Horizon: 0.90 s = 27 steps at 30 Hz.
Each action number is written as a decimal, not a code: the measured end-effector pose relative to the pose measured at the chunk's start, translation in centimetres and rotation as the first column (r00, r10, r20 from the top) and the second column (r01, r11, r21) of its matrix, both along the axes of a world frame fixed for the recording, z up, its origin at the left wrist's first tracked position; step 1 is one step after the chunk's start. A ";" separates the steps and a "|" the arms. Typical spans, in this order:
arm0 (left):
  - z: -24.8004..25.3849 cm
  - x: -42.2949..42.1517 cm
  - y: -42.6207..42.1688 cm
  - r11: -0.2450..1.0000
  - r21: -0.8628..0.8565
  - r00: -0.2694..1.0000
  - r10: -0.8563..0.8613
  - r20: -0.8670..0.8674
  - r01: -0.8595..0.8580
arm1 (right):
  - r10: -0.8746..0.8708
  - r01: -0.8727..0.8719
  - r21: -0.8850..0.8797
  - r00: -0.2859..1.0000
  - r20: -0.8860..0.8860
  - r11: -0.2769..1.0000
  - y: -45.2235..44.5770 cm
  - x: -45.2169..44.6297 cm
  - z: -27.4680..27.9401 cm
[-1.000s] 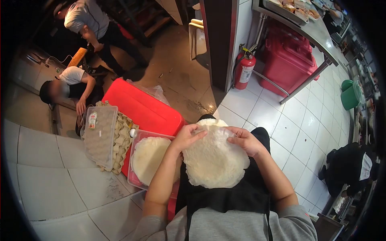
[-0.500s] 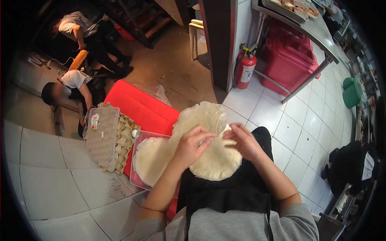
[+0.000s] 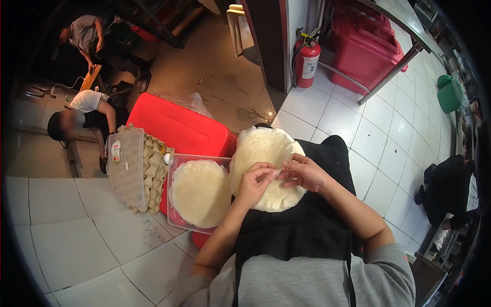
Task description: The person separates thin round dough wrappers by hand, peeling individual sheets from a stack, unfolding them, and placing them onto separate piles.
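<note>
Over my lap, on the black apron, lie thin round pale sheets, one partly over another. My left hand is closed over the sheets, thumb and fingers pinched at an edge near the middle. Close by on the right, my right hand also pinches there, its fingertips almost touching the left ones. What exactly each pinch holds is too small to make out. Left of my lap, more round sheets sit in a clear plastic container.
A red box stands behind the container, with egg trays and a plastic lid at its left. Two people are at the upper left, another person at the right edge. A fire extinguisher and red bin stand ahead.
The sheet held up a second ago now lies lower and spread over my lap. My hands have come closer together, and the right fingers, spread before, are pinched. The view has shifted.
</note>
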<state>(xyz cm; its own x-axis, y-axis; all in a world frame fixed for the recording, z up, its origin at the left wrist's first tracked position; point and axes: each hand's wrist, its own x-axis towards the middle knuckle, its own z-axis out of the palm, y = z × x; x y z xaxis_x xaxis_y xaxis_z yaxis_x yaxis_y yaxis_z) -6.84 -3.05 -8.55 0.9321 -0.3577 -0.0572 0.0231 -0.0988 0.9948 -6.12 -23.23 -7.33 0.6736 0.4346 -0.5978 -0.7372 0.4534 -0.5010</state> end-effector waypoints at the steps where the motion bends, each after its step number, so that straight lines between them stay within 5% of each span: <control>1: 0.4 -0.1 -0.1 0.999 0.022 0.999 -0.047 0.012 0.046 | -0.010 0.010 -0.019 1.000 0.011 1.000 -0.1 -0.1 -0.2; 4: 1.0 -0.5 -0.4 0.992 0.092 0.995 -0.089 0.035 0.085 | -0.011 0.015 -0.078 0.999 0.049 0.997 -0.3 -0.1 -1.1; 7: 0.2 -0.6 -0.7 0.999 -0.002 0.999 0.044 -0.032 -0.044 | 0.015 -0.006 -0.115 0.997 0.080 0.993 -0.5 0.0 -1.6; 10: 0.0 -0.5 -0.4 0.997 -0.004 0.976 0.074 -0.206 -0.076 | 0.004 0.006 -0.112 0.996 0.093 0.994 -0.3 -0.1 -1.1; 16: 1.9 0.0 -0.9 0.985 0.154 0.997 -0.072 -0.031 0.076 | 0.003 0.015 -0.133 0.991 0.135 0.991 0.0 -0.1 -0.8; 19: 4.7 -0.3 -1.2 0.920 0.372 0.992 -0.117 -0.036 0.122 | -0.016 0.038 -0.153 0.990 0.142 0.987 -0.1 0.0 -1.2; 22: 4.5 -1.6 -1.5 0.866 0.499 0.970 -0.130 0.206 0.010 | -0.066 0.084 -0.134 0.989 0.132 0.987 -0.2 0.2 -1.2; 27: 3.7 -1.9 0.4 0.857 0.507 0.968 -0.043 0.248 -0.092 | -0.242 0.250 -0.072 0.964 0.110 0.965 -1.1 0.9 -0.9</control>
<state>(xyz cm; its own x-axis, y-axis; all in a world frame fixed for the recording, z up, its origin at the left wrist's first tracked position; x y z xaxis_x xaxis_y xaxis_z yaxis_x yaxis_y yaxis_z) -8.73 -2.66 -4.81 0.9483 -0.3175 0.0032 -0.2022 -0.5962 0.7770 -5.19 -24.29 -8.23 0.8113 0.1988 -0.5498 -0.5527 0.5673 -0.6105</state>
